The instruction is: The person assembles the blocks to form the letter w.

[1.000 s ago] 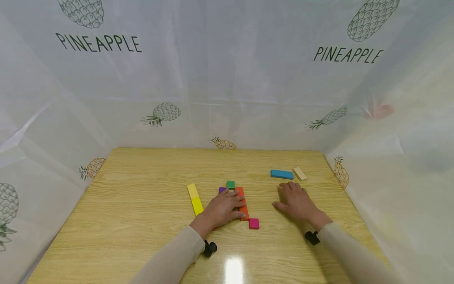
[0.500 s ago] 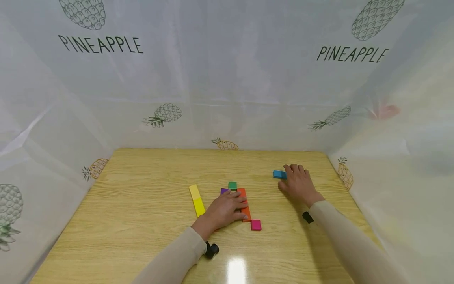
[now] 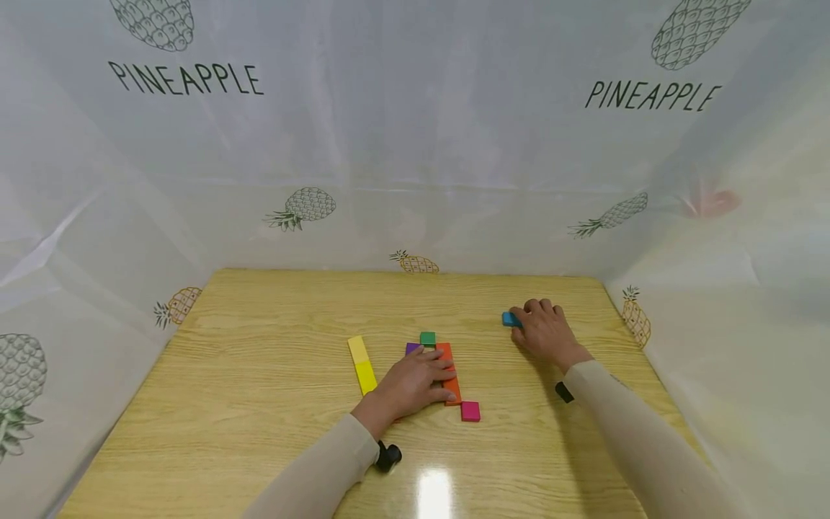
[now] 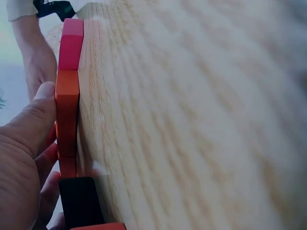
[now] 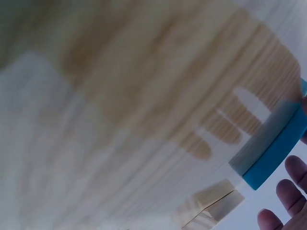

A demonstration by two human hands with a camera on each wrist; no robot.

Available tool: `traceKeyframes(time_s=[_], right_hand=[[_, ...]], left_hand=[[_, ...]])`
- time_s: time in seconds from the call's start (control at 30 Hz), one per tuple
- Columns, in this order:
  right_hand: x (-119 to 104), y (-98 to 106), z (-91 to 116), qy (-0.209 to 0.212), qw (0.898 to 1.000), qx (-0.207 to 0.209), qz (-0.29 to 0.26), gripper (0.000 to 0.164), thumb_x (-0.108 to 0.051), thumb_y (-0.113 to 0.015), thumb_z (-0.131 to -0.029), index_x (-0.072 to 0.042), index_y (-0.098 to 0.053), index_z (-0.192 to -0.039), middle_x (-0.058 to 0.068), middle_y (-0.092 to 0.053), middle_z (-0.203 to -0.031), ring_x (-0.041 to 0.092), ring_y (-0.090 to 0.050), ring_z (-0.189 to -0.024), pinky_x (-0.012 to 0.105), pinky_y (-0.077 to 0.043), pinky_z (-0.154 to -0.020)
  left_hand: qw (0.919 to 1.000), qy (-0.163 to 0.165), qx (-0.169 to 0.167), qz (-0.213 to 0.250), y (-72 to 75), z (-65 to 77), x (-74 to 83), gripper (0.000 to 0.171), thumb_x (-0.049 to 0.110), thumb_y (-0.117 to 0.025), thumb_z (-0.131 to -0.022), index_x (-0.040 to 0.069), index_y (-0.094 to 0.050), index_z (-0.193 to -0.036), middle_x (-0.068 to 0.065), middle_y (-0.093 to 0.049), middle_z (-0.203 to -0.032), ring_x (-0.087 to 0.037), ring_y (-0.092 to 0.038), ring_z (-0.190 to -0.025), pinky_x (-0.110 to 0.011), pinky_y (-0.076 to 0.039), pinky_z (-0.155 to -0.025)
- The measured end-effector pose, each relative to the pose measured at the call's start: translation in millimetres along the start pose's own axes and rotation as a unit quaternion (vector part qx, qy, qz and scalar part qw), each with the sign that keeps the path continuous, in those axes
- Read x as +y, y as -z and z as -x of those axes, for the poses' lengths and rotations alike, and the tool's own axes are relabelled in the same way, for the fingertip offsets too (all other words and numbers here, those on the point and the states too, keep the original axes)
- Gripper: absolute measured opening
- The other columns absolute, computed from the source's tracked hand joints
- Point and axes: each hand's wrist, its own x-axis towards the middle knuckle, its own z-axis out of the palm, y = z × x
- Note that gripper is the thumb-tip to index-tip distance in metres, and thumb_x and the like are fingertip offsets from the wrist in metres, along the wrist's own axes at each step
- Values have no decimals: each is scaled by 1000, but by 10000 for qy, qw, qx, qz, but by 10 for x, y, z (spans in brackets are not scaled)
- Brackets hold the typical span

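My left hand (image 3: 415,378) lies over a group of flat coloured blocks, fingers spread, with fingers and thumb on an orange-red block (image 3: 449,382). A purple block (image 3: 412,348) and a green block (image 3: 428,339) show beyond the fingertips. The left wrist view shows the thumb against the orange block (image 4: 67,110), with a pink block (image 4: 71,45) at its end and a dark block (image 4: 79,203) nearer the camera. At the back right, my right hand (image 3: 546,333) pinches a long blue block (image 5: 276,155) at one end. The palm hides part of the group.
A yellow strip (image 3: 362,364) of blocks slants left of the left hand. A pink square (image 3: 470,411) lies at the orange block's near end. Beside the blue block lies a pale wooden piece (image 5: 213,206). Pineapple-print sheeting (image 3: 415,144) surrounds the wooden table (image 3: 272,404).
My right hand has reached forward to the blue block, covering the pale wooden piece in the head view, and its fingers have closed on the block. My left hand has stayed over the blocks.
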Motion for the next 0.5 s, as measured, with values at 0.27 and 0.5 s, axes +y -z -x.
traceKeyframes(time_s=[0.27, 0.5], right_hand=[[13, 33, 89, 884, 9930, 389, 682, 38, -9, -68, -103, -19, -65, -139, 19, -59, -128, 42, -52, -114, 58, -49, -91], [117, 16, 174, 956, 9916, 683, 536, 56, -9, -73, -99, -13, -54, -151, 21, -56, -137, 46, -50, -127, 63, -48, -101]], left_hand=[[10000, -7, 13, 40, 6, -1, 2, 50, 50, -66, -101, 22, -69, -143, 7, -62, -151, -20, -44, -153, -47, -27, -131], [10000, -30, 36, 1, 2, -5, 2, 49, 49, -66, -101, 22, -69, -143, 7, -62, -151, -20, -45, -153, -48, -27, -131]])
